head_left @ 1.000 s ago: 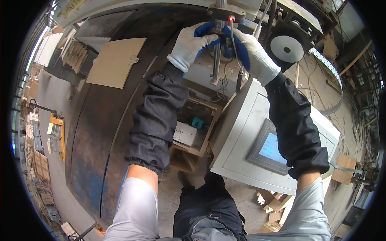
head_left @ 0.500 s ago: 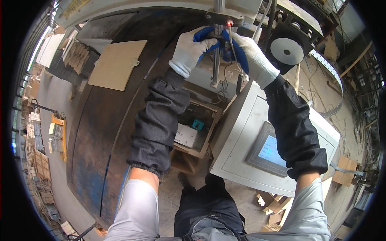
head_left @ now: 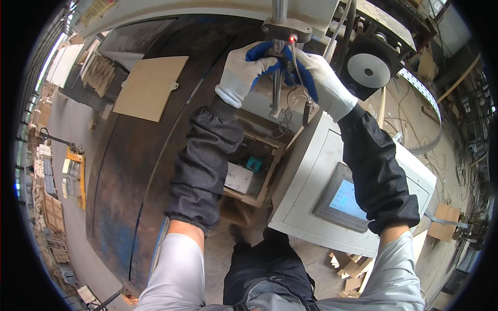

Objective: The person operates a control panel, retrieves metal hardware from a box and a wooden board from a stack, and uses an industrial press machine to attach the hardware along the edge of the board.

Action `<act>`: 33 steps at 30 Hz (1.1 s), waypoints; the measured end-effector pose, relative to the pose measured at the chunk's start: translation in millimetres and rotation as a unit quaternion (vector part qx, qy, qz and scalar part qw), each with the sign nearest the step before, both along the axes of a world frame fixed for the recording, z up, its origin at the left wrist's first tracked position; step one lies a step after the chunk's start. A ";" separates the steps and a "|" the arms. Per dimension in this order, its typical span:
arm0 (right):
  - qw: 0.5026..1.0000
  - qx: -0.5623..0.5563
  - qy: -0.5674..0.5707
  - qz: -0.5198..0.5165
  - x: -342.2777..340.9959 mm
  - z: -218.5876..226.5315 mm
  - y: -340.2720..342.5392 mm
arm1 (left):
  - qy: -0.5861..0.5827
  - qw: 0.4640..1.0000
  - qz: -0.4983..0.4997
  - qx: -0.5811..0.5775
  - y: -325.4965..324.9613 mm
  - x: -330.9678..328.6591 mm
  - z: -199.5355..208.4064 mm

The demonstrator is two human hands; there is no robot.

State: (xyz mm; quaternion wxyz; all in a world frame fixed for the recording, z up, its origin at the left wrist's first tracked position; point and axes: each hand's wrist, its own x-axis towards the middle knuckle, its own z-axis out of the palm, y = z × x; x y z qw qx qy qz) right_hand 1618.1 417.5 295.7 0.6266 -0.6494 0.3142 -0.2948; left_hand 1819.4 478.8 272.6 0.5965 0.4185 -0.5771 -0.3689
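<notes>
I've got both hands at the far side, close together, either side of a shiny straight metal rod, just below a dark grey metal bracket with a lit red lamp. White-and-blue gloves on: left hand left of the rod, right hand right of it, fingers curled in. Contact's hidden, can't tell if either is clamped.

Dark brown steel-plate bench on the left: scuffed, blue patches nearer me, long dark seam. Flat tan board lies on its far half.

Right: pale grey metal cabinet, lit blue screen in its face. Between bench and cabinet: open wood-framed box with a white carton and a small teal object.

Far right: round pale toothed disc. Room: grey concrete floor, wood offcuts near right, stacked timber far left.
</notes>
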 end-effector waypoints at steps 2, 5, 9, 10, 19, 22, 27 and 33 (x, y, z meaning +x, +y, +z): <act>0.999 0.006 -0.036 -0.004 0.7 -3.8 -0.3 | 0.023 1.000 0.006 -0.019 1.4 -3.3 -1.3; 0.999 0.028 -0.030 0.009 -4.0 -3.0 -6.9 | -0.012 0.998 0.065 -0.011 5.7 -14.1 -0.5; 0.999 -0.020 -0.028 0.037 -3.6 -10.5 -13.9 | -0.035 0.996 0.080 0.001 9.0 -15.1 2.6; 0.998 -0.041 -0.030 0.046 -4.1 -10.6 -15.6 | -0.040 0.996 0.075 0.003 9.8 -14.7 5.5; 0.993 0.075 -0.058 0.073 -51.1 -13.7 -25.2 | 0.040 0.992 -0.014 0.119 23.4 -6.4 25.0; 0.993 0.058 -0.091 0.055 -47.8 -6.8 -13.6 | -0.005 0.988 -0.008 0.155 23.7 -5.9 31.6; 0.994 0.049 -0.049 0.082 -19.9 4.1 -14.2 | -0.037 0.985 -0.005 0.169 12.6 -18.7 44.2; 0.988 0.116 -0.095 0.032 -8.2 11.6 4.0 | -0.062 0.981 0.003 0.184 9.1 -11.1 46.5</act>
